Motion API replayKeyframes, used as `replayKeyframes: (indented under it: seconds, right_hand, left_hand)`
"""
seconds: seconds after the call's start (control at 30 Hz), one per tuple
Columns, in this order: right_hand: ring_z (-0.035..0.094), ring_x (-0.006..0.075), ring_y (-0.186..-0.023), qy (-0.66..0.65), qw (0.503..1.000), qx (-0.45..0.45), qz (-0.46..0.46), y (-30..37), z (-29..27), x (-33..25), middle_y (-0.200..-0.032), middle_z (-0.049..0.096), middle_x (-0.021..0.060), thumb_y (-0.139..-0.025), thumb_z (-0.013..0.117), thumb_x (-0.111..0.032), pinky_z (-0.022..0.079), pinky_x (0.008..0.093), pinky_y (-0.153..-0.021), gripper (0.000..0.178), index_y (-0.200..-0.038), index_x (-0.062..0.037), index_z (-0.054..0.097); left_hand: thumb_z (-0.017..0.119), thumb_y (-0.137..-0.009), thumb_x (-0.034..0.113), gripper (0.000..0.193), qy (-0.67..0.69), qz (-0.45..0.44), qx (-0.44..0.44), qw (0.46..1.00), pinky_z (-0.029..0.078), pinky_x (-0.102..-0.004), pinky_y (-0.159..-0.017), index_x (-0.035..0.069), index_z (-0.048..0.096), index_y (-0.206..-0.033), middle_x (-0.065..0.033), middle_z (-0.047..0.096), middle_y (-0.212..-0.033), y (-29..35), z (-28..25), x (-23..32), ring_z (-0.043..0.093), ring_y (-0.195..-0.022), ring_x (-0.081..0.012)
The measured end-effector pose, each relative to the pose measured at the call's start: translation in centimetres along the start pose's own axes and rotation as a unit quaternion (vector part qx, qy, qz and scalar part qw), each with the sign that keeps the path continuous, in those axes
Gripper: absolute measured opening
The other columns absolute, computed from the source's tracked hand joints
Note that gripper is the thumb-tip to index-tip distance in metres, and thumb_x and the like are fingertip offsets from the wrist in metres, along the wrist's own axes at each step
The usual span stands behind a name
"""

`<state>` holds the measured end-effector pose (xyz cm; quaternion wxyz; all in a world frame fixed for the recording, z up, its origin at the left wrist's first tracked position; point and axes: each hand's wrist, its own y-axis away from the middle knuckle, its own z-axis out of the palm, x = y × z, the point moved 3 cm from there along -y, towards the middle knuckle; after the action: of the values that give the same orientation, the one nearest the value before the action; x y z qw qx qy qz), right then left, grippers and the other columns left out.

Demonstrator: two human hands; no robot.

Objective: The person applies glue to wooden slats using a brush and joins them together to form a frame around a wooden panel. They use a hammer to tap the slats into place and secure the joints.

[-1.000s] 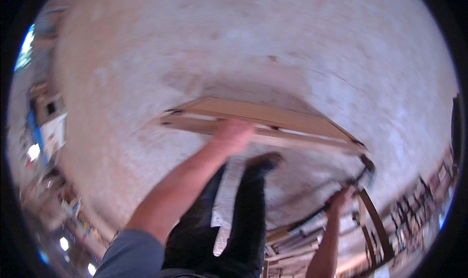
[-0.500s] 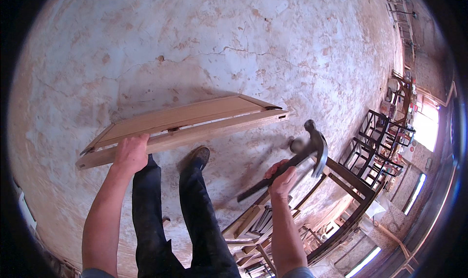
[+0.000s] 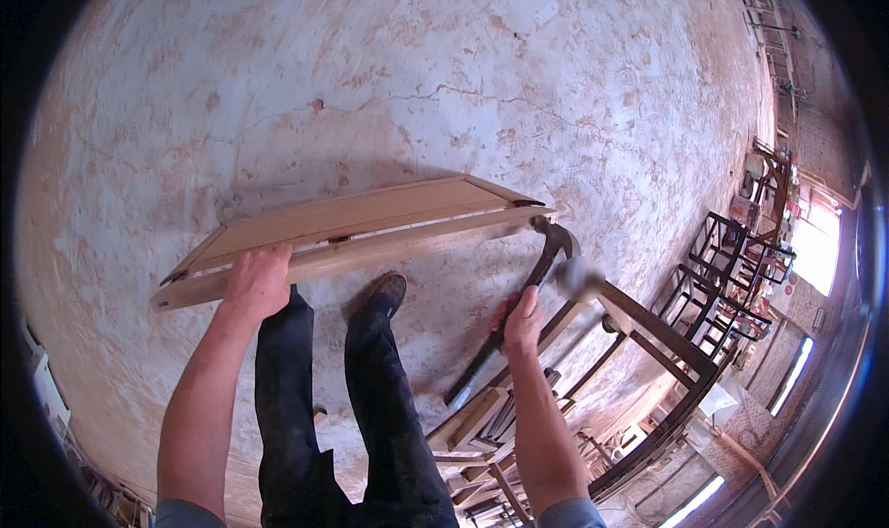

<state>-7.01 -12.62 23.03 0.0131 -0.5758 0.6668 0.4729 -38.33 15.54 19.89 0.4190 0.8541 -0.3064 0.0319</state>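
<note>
Framed wooden panel (image 3: 361,215) is placed low over the stained floor (image 3: 444,130) just ahead of the legs (image 3: 292,370), its near rail (image 3: 417,236) clasped toward the left end by the curled fingers of the left hand (image 3: 259,282), presumably so that the piece is steadied. A claw hammer (image 3: 542,267) is held partway along its handle by the wrapped fingers of the right hand (image 3: 523,321), probably for control, with its head at the rail's right end, well apart from the supporting hand; whether contact is made cannot be told from this angle.
</note>
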Motion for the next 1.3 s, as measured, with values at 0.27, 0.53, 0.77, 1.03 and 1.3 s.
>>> replayKeyframes:
  seconds: [0.27, 0.53, 0.77, 1.03, 1.3]
  right_hand:
    - [0.045, 0.0199, -0.043, -0.276, 0.959, 0.065, -0.007, 1.5, -0.4, -1.3, -0.056, 0.044, 0.0045, -0.097, 0.042, -0.056, 0.04, 0.0352, -0.04, 0.049, -0.079, -0.0106, 0.043]
    - [0.05, 0.0179, -0.048, -0.271, 0.962, 0.014, -0.032, 2.9, -1.5, -2.9, -0.061, 0.051, 0.0078, -0.098, 0.036, -0.033, 0.042, 0.0323, -0.043, 0.038, -0.081, -0.0032, 0.051]
    - [0.049, 0.0179, -0.043, -0.049, 0.998, -0.033, 0.031, 1.3, 0.0, -1.2, -0.057, 0.049, 0.0065, -0.102, 0.038, -0.045, 0.041, 0.0326, -0.041, 0.048, -0.079, -0.0039, 0.049]
    - [0.048, 0.0199, -0.044, -0.1, 0.995, 0.007, 0.012, 0.7, 0.7, -0.7, -0.057, 0.048, 0.0076, -0.1, 0.037, -0.04, 0.042, 0.0357, -0.041, 0.042, -0.08, -0.0045, 0.047]
    - [0.049, 0.018, -0.046, -0.27, 0.962, 0.015, -0.043, 3.0, -1.4, -2.6, -0.061, 0.05, 0.0076, -0.099, 0.037, -0.036, 0.043, 0.0328, -0.043, 0.037, -0.086, -0.0033, 0.049]
  left_hand:
    - [0.063, -0.073, 0.003, 0.034, 0.012, 0.0, 0.007, 1.0, 0.052, -0.0458, -0.083, 0.002, 0.063, -0.107, -0.0213, 0.069, -0.091, 0.3, 0.4, -0.4, 0.066, -0.092, -0.0369]
    - [0.063, -0.073, 0.003, 0.028, 0.016, -0.015, -0.005, 1.0, 0.052, -0.0458, -0.085, 0.002, 0.063, -0.1, -0.0213, 0.068, -0.093, 0.8, 0.7, -0.1, 0.066, -0.094, -0.0369]
    - [0.059, -0.073, 0.002, 0.026, 0.021, -0.009, 0.016, 1.0, 0.051, -0.0466, -0.084, 0.002, 0.063, -0.099, -0.0226, 0.068, -0.089, 0.3, 0.5, -0.4, 0.066, -0.09, -0.0383]
    - [0.06, -0.074, 0.002, 0.026, 0.024, -0.022, -0.002, 0.999, 0.05, -0.0469, -0.088, 0.001, 0.064, -0.1, -0.0229, 0.068, -0.09, 0.2, 0.9, 0.1, 0.065, -0.093, -0.0389]
    - [0.06, -0.075, 0.003, 0.03, 0.003, -0.02, 0.005, 1.0, 0.05, -0.0452, -0.089, 0.002, 0.064, -0.104, -0.0223, 0.068, -0.099, 0.8, -0.1, 0.0, 0.064, -0.097, -0.0394]
